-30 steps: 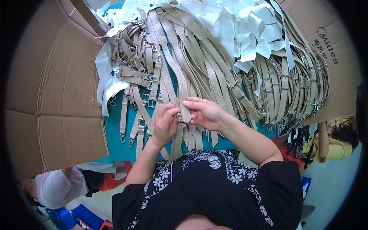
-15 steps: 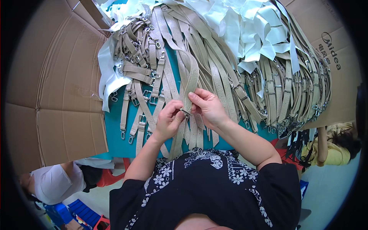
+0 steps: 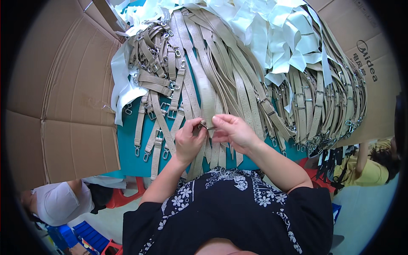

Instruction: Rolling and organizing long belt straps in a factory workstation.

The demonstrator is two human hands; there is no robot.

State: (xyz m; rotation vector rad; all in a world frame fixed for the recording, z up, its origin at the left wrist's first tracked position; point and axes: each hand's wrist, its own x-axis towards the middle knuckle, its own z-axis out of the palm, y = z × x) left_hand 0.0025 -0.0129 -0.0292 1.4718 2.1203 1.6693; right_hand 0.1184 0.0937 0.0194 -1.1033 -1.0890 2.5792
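A long beige strap [image 3: 207, 95] runs down the middle of the table toward me and passes between my hands. My left hand [image 3: 189, 141] is closed in a pinch on a small silver metal buckle [image 3: 206, 126] at the strap. Beside it, my right hand [image 3: 236, 133] is also closed, thumb against fingers, at the strap's right edge by the buckle. The fingers partly hide how strap and buckle meet. Under and beyond my hands lie many more beige straps [image 3: 242, 91], some with punched holes.
Short straps with silver clasps [image 3: 155, 53] are heaped at the left. A dense bundle of buckled straps [image 3: 318, 102] lies right, under white sheets [image 3: 255, 29]. Cardboard [image 3: 72, 97] stands along the left, more [image 3: 361, 38] on the right. People sit at both sides.
My right hand has come down and slightly right, level with the buckle. The strap that arched up above my hands now lies lower and straighter. My left hand has barely moved.
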